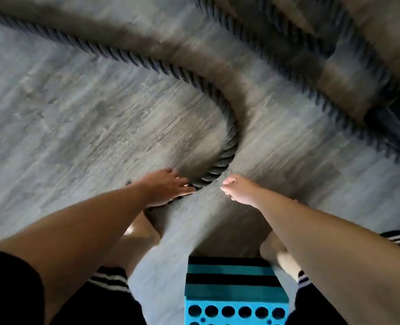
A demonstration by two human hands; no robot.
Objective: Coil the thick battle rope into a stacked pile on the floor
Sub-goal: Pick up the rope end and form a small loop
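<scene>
Thick dark twisted rope (231, 137) was curved from upper left to centre. Left hand (166, 187) was laid on it, grip indeterminate; right hand (238, 190) was curled closed alongside, empty.

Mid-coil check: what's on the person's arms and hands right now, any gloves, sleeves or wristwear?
No gloves or wristwear show on the left hand or the right hand, and both forearms are bare. A black short sleeve covers the left upper arm. No sleeve shows on the right arm in this view.
</scene>
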